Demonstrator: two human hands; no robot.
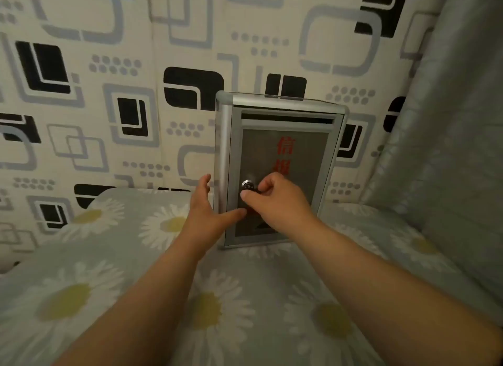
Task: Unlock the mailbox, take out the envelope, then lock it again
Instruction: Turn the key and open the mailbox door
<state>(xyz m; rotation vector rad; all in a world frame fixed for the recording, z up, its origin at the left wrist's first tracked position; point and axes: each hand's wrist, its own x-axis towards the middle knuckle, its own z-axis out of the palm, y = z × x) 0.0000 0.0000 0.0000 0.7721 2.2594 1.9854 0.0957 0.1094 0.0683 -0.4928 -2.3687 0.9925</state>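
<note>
A silver metal mailbox (283, 115) stands upright on the bed against the wall, its grey door panel printed with red characters and its slot at the top. The door looks closed. A round chrome lock (247, 185) sits at the door's left middle. My right hand (275, 199) pinches a small dark key beside the lock, thumb and forefinger closed on it. My left hand (206, 210) is spread against the mailbox's left edge, thumb lying across the lower door. No envelope is visible.
The bed (245, 297) is covered by a pale green sheet with large white daisies. A wall (109, 79) with black and grey square patterns rises behind. A grey-green cushion or folded cover (449, 147) rises along the right side.
</note>
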